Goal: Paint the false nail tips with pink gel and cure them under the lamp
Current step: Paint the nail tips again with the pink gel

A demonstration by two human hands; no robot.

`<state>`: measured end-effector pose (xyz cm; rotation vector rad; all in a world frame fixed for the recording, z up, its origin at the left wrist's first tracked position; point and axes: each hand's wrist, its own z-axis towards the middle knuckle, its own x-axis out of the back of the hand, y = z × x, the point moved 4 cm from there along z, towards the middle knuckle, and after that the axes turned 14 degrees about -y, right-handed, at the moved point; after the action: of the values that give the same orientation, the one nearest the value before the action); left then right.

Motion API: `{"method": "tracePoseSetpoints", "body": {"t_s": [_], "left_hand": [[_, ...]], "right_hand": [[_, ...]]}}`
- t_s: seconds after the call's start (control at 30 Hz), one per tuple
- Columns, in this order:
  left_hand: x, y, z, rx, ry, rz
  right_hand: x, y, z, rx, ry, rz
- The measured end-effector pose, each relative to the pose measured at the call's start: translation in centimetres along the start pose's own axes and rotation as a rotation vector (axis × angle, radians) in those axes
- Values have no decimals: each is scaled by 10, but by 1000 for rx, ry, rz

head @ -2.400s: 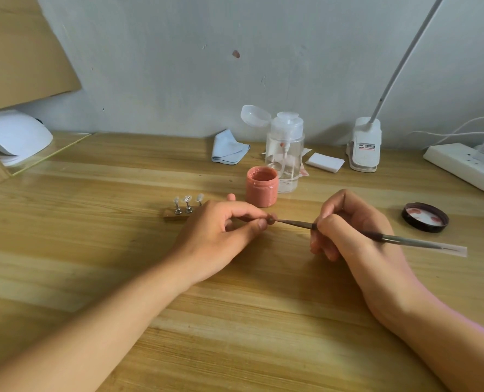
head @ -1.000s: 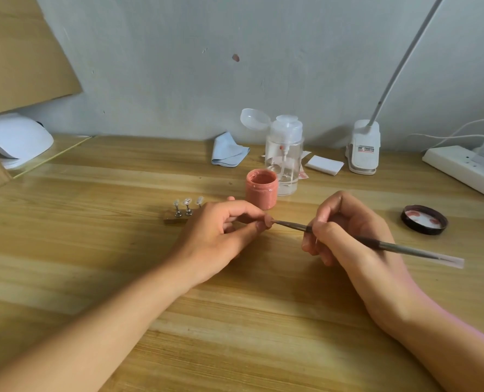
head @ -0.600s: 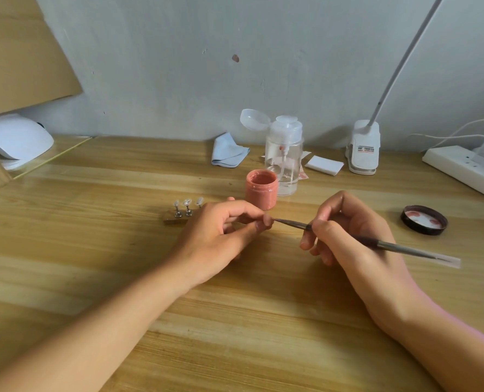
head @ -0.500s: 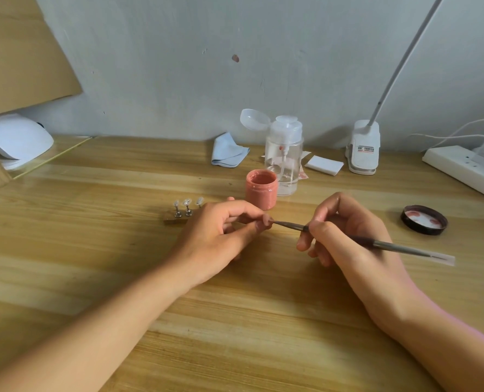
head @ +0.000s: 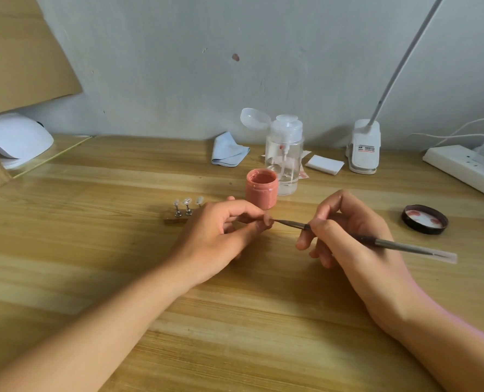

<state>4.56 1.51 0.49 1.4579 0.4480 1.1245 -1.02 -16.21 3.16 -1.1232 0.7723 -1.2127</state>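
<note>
My left hand (head: 218,239) pinches a small nail tip between thumb and forefinger; the tip itself is almost hidden by the fingertips. My right hand (head: 345,233) grips a thin grey brush (head: 390,244), whose point touches the pinched tip. Behind my left hand stands a small holder (head: 178,219) with three clear nail tips (head: 187,201) on metal stands. An open jar of pink gel (head: 262,188) sits just beyond my fingers. The white curing lamp (head: 14,140) lies at the far left.
The jar's black lid (head: 424,219) lies at the right. A clear pump bottle (head: 284,157), a blue cloth (head: 229,149), white pads (head: 324,164), a clip lamp base (head: 363,149) and a power strip (head: 464,165) line the back. Cardboard (head: 17,49) leans at left.
The brush and my right hand have shifted slightly left and down against the pinched tip in small strokes. My left hand has stayed in place.
</note>
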Motion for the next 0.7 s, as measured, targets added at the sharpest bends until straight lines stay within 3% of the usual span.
{"method": "tracePoseSetpoints", "body": {"t_s": [0.7], "left_hand": [[3,-5,2,-40,9,102]], "right_hand": [[1,-1,-2,57,-33,-23]]}}
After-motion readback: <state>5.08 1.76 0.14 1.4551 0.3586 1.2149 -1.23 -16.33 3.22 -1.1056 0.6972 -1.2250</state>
